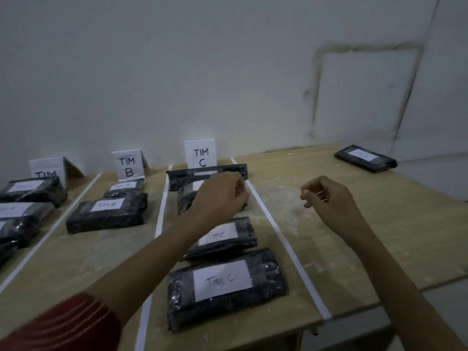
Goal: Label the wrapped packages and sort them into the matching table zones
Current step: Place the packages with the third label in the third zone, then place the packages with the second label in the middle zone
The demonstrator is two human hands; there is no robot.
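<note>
Black wrapped packages with white labels lie in taped zones on a wooden table (pixel 367 224). Behind the TIM C sign (pixel 201 155) are a long package (pixel 182 174), a second package (pixel 186 198), and two labelled "TIM C" (pixel 228 236) (pixel 222 279). My left hand (pixel 222 196) reaches over the second package and covers most of it. Its fingers curl at the package's right edge, and whether they grip it is hidden. My right hand (pixel 326 196) hovers over bare table right of the zone, fingers loosely curled, holding nothing.
The TIM B sign (pixel 128 165) stands behind two packages (pixel 109 214) (pixel 124 187). Further left is a partly hidden TIM sign (pixel 48 171) with several packages (pixel 33 191). One labelled package (pixel 364 158) lies alone at the far right corner. White tape strips (pixel 278 231) divide the zones.
</note>
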